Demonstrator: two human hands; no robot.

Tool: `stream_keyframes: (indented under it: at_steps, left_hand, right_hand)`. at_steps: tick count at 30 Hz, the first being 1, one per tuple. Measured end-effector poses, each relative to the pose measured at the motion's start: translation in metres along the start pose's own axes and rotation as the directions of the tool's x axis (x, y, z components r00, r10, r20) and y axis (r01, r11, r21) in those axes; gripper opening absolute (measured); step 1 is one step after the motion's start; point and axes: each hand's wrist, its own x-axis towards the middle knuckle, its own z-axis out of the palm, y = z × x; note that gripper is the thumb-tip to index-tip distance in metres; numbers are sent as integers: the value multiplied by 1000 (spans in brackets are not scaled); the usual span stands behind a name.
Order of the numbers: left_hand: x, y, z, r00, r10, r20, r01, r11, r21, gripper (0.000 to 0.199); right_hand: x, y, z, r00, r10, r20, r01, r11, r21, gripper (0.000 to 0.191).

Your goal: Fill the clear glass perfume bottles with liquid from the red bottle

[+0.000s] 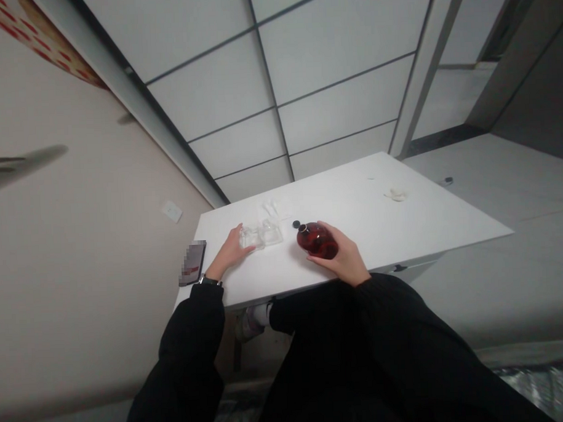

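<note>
My right hand [345, 255] is wrapped round a dark red-brown bottle [320, 240], which is tilted with its open neck toward the left. A small black cap [296, 224] lies on the white table just beyond the neck. My left hand [233, 248] holds the left side of a clear container [251, 236], thumb at the near edge and fingers at the far edge. Beside it, on the right, stands another clear piece [272, 231]; whether the two are joined is hard to tell. No liquid stream shows at the bottle's mouth.
On the white table [402, 222] lie crumpled clear plastic [273, 209] behind the containers and a pale scrap [395, 195] at the right. A phone [193, 263] rests at the left edge. A wall with a socket [172, 211] borders the left; white panels stand behind.
</note>
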Motion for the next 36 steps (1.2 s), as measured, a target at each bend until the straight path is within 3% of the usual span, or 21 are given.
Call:
stream_keyframes:
  at_steps: [5, 12, 15, 23, 29, 33, 36]
  left_hand:
    - [15, 16, -9, 990, 139, 24, -138, 989, -54, 97]
    - [22, 28, -7, 977, 209, 34, -199, 962, -188, 74]
    - [16, 30, -1, 978, 207, 10, -200, 957, -209, 69]
    - [-23, 44, 17, 973, 230, -8, -224, 936, -272, 83]
    - [-50, 57, 24, 965, 261, -24, -260, 938, -229, 91]
    - [-52, 56, 33, 945, 317, -87, -328, 922, -207, 105]
    - [-52, 56, 38, 943, 305, -132, -328, 919, -219, 103]
  right_hand:
    - [4, 2, 2, 1000, 4, -16, -4, 1000, 10, 81]
    - [8, 3, 7, 999, 34, -15, -34, 999, 19, 81]
    - [8, 3, 7, 1000, 27, -15, -27, 1000, 0, 80]
    - [6, 0, 6, 1000, 0, -27, -3, 995, -103, 81]
    - [10, -5, -3, 989, -142, 30, 145, 962, -233, 84]
    - [20, -10, -9, 973, -213, 93, 232, 909, -346, 83]
    - [27, -14, -13, 958, -236, 164, 285, 858, -427, 82]
